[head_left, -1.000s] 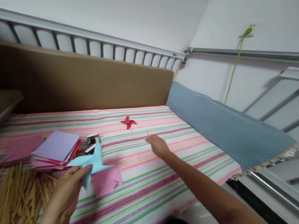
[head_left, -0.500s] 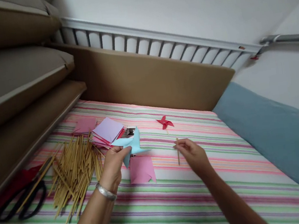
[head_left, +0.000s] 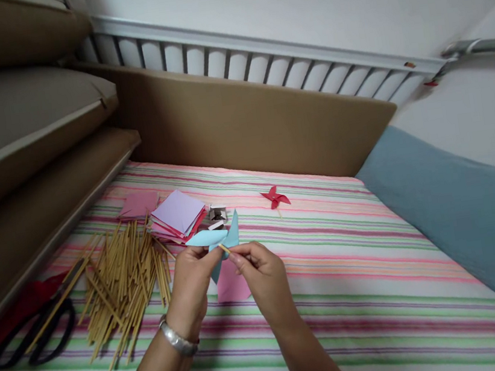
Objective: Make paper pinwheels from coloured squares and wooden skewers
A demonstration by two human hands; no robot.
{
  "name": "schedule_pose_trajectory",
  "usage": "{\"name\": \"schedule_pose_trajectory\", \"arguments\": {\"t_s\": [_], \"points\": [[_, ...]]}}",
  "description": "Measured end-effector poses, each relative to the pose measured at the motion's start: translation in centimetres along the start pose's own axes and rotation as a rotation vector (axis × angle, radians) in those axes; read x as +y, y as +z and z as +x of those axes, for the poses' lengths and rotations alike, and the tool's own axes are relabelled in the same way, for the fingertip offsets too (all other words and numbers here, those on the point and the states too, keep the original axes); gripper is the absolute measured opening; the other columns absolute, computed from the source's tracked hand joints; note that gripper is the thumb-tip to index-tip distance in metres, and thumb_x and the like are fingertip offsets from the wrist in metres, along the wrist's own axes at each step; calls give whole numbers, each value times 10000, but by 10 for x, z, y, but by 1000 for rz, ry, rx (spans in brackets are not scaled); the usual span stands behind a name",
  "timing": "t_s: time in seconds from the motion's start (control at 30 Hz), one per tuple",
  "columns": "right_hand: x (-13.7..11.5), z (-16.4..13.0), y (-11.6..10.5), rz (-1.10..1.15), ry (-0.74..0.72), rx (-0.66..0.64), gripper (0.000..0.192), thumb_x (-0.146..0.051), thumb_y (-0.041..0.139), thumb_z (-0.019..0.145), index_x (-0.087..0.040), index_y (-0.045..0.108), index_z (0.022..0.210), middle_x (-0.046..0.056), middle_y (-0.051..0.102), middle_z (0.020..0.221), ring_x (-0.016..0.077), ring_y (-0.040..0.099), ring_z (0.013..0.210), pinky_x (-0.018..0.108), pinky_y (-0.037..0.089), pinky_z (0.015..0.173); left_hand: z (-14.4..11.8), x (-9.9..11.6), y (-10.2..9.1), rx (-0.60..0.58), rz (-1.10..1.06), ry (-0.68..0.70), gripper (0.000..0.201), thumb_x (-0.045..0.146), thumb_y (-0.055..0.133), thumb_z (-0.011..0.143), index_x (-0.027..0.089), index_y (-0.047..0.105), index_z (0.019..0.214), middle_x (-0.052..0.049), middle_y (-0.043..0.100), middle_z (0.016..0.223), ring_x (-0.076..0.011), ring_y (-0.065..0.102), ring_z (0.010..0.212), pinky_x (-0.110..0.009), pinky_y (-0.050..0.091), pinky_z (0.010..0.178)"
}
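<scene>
Over a striped bedsheet (head_left: 335, 295), the left hand (head_left: 192, 284), a silver bracelet (head_left: 177, 341) on its wrist, pinches a folded light-blue paper pinwheel (head_left: 215, 238), while the right hand (head_left: 264, 277) closes thumb and fingers on a thin wooden stick (head_left: 223, 249) whose tip meets the pinwheel's middle. The blue wheel looks folded but not yet fixed to its stick; whether the tip has gone through cannot be told. A pink cut paper (head_left: 233, 286) lies just under the hands. To the left sprawl a heap of wooden sticks (head_left: 119, 287) and black scissors (head_left: 30, 339). Farther back sit a stack of coloured paper squares (head_left: 178, 214), a small stapler-like tool (head_left: 217, 215) and one finished red pinwheel (head_left: 275, 197). Nothing blocks the hands.
</scene>
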State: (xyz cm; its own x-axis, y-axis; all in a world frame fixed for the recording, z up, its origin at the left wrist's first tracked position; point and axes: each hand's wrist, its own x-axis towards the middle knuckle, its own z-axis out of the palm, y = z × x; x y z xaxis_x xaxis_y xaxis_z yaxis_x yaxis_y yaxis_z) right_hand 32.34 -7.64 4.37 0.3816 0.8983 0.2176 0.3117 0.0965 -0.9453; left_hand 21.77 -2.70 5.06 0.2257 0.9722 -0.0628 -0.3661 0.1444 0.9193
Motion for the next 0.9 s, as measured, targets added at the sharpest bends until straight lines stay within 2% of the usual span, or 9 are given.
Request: {"name": "schedule_pose_trajectory", "arguments": {"t_s": [0.1, 0.33, 0.57, 0.77, 0.83, 0.9], "points": [[0, 1, 2, 67, 72, -4, 115, -270, 575, 772, -192, 659, 776, 4, 605, 653, 120, 533, 579, 243, 420, 546, 2, -2, 2, -1, -7, 5, 238, 221, 715, 626, 158, 722, 856, -20, 711, 752, -156, 615, 739, -234, 452, 705], [4, 1, -1, 129, 123, 6, 120, -279, 578, 767, -190, 651, 802, -5, 605, 656, 103, 511, 544, 228, 394, 512, 1, -6, 6, 17, 19, 6, 267, 229, 708, 645, 164, 714, 904, -13, 707, 732, -129, 584, 647, -209, 422, 567], [6, 0, 0, 127, 127, 31, 120, -287, 590, 765, -188, 650, 795, 4, 606, 678, 107, 511, 563, 222, 383, 497, 3, -8, 7, 31, 6, 15, 236, 224, 705, 634, 142, 708, 856, -35, 707, 767, -151, 608, 700, -237, 451, 641], [8, 2, 4, 399, 233, 9, 184, -311, 586, 765, -179, 598, 893, -10, 575, 667, 79, 480, 483, 197, 367, 418, 7, -10, 3, 54, 38, 24, 204, 221, 678, 648, 130, 699, 829, -48, 708, 781, -181, 621, 755, -273, 458, 725], [8, 3, 4, 469, 244, 64, 240, -313, 606, 750, -196, 575, 958, -22, 564, 680, 63, 446, 455, 179, 327, 380, 7, -9, 2, 75, 109, 65, 219, 237, 666, 661, 139, 703, 854, -56, 711, 818, -204, 624, 788, -290, 459, 740], [7, 3, 2, 551, 268, 117, 280, -327, 635, 730, -214, 559, 975, -40, 549, 669, 40, 380, 414, 157, 249, 344, 6, -9, -1, 122, 288, 201, 194, 246, 638, 692, 168, 707, 856, -52, 705, 832, -215, 617, 814, -304, 454, 761]]}}
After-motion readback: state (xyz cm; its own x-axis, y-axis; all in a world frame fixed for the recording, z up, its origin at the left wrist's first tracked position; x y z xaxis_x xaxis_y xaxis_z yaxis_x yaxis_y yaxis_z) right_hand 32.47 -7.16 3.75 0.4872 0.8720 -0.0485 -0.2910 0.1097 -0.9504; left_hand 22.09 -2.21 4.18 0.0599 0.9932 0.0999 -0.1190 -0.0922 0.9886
